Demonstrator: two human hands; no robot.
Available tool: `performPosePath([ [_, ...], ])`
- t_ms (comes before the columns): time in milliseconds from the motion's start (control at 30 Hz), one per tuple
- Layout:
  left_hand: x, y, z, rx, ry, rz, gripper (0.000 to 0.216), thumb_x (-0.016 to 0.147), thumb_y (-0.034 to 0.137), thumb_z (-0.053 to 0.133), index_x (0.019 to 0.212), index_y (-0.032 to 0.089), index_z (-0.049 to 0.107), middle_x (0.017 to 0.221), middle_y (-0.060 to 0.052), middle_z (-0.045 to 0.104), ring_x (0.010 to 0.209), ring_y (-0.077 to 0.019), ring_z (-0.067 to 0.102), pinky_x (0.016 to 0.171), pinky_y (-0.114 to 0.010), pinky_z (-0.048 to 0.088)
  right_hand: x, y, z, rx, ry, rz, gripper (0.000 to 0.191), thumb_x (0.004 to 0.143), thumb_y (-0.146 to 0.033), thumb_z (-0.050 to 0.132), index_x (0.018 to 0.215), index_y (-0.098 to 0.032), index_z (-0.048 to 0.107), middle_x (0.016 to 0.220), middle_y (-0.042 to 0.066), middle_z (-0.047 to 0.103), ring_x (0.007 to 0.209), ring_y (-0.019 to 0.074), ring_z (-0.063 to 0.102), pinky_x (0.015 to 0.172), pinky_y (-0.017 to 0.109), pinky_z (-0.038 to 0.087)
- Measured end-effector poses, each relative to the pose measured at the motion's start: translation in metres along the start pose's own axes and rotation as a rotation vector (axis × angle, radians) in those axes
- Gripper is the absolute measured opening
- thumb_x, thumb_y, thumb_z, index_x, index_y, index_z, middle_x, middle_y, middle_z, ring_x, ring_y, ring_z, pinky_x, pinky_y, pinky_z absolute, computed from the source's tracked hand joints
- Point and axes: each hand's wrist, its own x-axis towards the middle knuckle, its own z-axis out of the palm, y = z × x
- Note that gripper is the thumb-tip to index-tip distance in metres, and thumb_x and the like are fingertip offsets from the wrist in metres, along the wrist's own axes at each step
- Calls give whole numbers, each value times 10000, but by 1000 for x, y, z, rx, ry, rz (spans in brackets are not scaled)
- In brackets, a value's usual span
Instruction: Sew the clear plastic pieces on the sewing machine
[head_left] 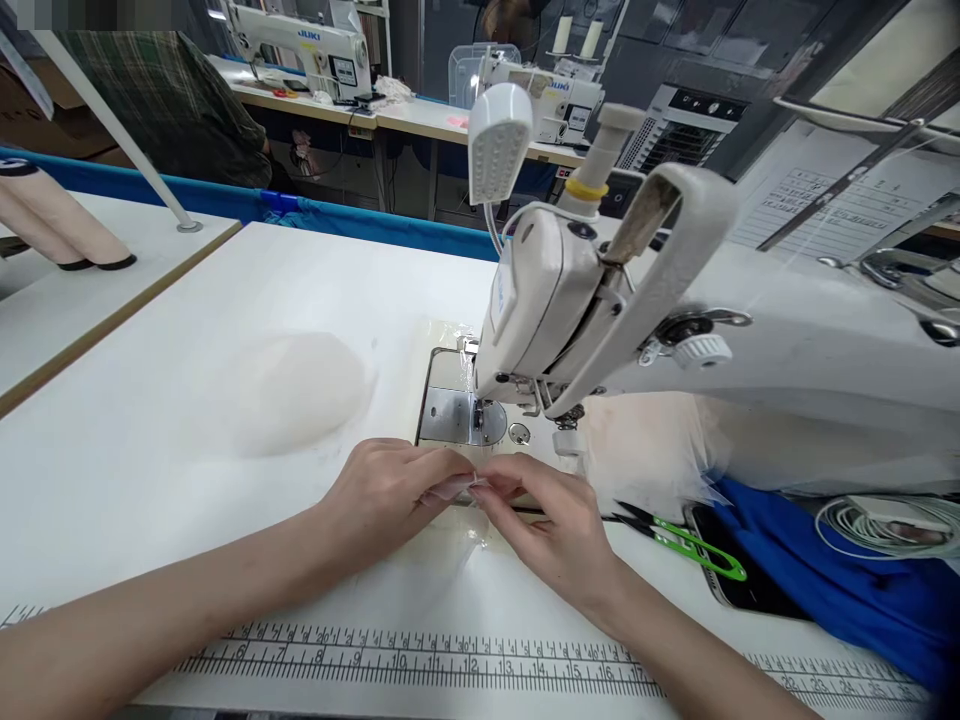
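My left hand (397, 490) and my right hand (551, 520) meet just in front of the sewing machine's needle plate (450, 412). Between the fingertips of both is a small piece of thin, sheer fabric (451, 488), pale pinkish white. Its lower edge is hard to make out against the white table. The sewing machine (525, 300) stands right behind my hands, with its presser foot (478, 415) over the plate. To the left on the table lies a round, pale sheer fabric piece (315, 392), apart from my left hand.
Green-handled thread snips (694, 550) rest partly on a dark phone (742, 585) at the right, beside blue cloth (795, 560). Light tulle (652, 440) lies under the machine arm. A printed ruler strip (435, 662) runs along the front edge. Behind, a person's plaid clothing (165, 110) shows.
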Motion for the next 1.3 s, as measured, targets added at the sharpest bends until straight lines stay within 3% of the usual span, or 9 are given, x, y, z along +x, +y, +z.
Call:
performPosePath([
  [300,1,9,-8,-30,-77,-126,144,906,261,563,818,211,666,522,77,601,404,-77,471,443,-201,332,3,-3,-9,-312,78,-343,131,873,-71,605,956,-169,630,756,16,695,604,102,617,520,221,485],
  [433,11,21,-28,-202,-377,-388,123,856,313,625,803,275,729,488,83,581,420,-78,500,422,-181,319,1,-12,-12,-351,61,-386,88,857,-69,609,879,-147,645,703,20,645,583,100,562,502,227,438],
  [533,16,20,-32,-178,-533,-448,173,848,326,625,719,268,725,494,72,587,418,-85,488,420,-197,305,0,-14,-9,-264,-70,-212,117,901,-126,562,837,-156,655,692,5,619,578,89,538,505,217,414],
  [633,15,14,-23,-6,-504,-388,256,861,276,570,629,217,661,479,57,573,394,-90,443,528,-249,369,2,-7,-2,-265,-135,-34,175,910,-147,536,800,-177,669,701,-10,622,586,86,532,515,213,393],
  [733,11,10,-14,146,-447,-368,84,836,219,570,780,201,629,634,43,651,451,-104,485,658,-315,416,7,4,3,-308,-102,63,181,884,-148,555,750,-187,670,673,-23,604,569,90,506,539,229,374],
  [833,9,11,-10,295,-290,-292,353,779,238,657,1111,173,557,1090,-73,672,801,-207,633,767,-385,445,11,12,6,-344,-69,169,167,855,-161,588,718,-206,673,608,-50,558,529,90,477,623,263,381],
  [933,6,14,-9,435,-144,-101,416,799,212,664,1188,133,540,1307,-140,558,1169,-301,523,970,-468,397,13,15,6,-353,-59,245,130,837,-189,629,723,-222,680,572,-71,530,525,92,481,749,311,375],
  [1100,-5,24,-2,481,-193,150,253,870,18,502,1050,109,656,1016,-59,673,962,-207,598,952,-398,436,16,16,6,-354,-63,264,134,841,-195,628,725,-232,684,575,-73,517,543,95,495,776,317,349],
  [1300,-12,36,1,516,-280,141,259,943,158,465,1034,71,692,1176,-97,659,948,-225,601,851,-397,488,16,19,5,-399,-67,271,144,876,-244,631,743,-233,685,574,-66,546,547,100,497,800,316,357],
])
